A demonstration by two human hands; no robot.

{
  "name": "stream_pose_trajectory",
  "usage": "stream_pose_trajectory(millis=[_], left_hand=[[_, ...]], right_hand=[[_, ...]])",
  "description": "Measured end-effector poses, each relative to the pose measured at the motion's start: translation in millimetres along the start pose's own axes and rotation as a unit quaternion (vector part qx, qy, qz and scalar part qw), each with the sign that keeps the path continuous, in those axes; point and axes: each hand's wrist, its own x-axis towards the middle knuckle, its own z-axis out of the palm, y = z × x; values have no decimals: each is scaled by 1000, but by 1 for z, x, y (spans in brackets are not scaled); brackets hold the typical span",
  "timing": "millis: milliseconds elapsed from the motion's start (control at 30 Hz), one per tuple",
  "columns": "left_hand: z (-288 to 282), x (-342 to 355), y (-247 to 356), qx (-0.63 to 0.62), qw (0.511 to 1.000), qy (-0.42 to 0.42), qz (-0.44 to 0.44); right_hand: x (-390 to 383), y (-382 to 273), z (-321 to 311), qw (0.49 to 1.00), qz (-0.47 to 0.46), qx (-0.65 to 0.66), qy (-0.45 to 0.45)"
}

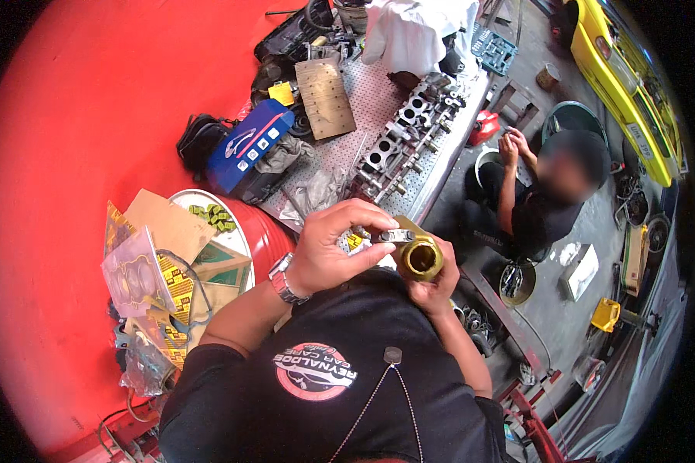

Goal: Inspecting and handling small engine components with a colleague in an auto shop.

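Note:
My left hand (340, 243), with a metal watch at the wrist, pinches a small silvery metal piece (395, 235) between thumb and fingertips. It is held at the upper left of the open round mouth of a yellow-gold cylindrical part (422, 258). My right hand (436, 285) grips that part from the right and below, in front of my chest. The inside of the opening is dark.
A perforated metal bench (352, 96) holds an engine head (405, 135), a blue box (251, 144) and board (324, 96). A red drum (262, 239) carries cardboard (158, 212). A co-worker (552, 193) crouches at right beside bins, parts and a yellow car (618, 77).

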Motion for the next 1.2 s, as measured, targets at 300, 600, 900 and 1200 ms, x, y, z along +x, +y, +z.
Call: stream_pose_trajectory(millis=[300, 600, 900, 1200], left_hand=[[-16, -3, 15, 36, 988, -16, -152], [-11, 2, -11, -193, 956, 64, -212], [1, 14, -12, -349, 892, 43, -285], [8, 15, -11, -256, 945, 41, -199]], right_hand=[[-8, -8, 1, 999, 22, -32, -34], [-3, -13, -3, 998, 27, -55, -2], [5, -29, -43, 991, -3, -134, -16], [-13, -28, -38, 988, 81, -118, 58]])
